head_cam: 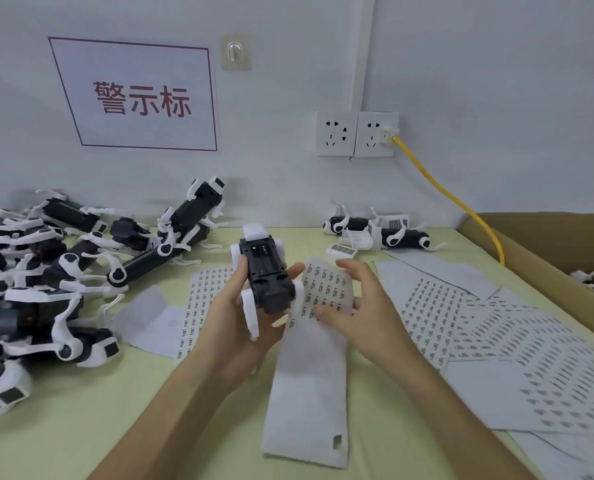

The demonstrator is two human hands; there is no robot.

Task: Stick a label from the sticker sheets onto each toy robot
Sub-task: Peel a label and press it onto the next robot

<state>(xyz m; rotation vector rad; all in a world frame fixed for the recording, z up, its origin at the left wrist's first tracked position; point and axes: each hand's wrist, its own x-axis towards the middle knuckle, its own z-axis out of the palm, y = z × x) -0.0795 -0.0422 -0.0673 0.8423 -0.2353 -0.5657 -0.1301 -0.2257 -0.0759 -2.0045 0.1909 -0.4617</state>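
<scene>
My left hand grips a black-and-white toy robot belly up above the table, its battery bay showing. My right hand pinches the upper part of a long white sticker sheet between thumb and fingers, just right of the robot; the sheet's top curls up and carries small printed labels, its lower part is bare. Another sticker sheet lies flat behind my left hand. More sticker sheets are spread on the right.
A pile of toy robots covers the left of the green table. Two robots lie by the back wall. A cardboard box stands at the right edge, with a yellow cable running from the wall sockets.
</scene>
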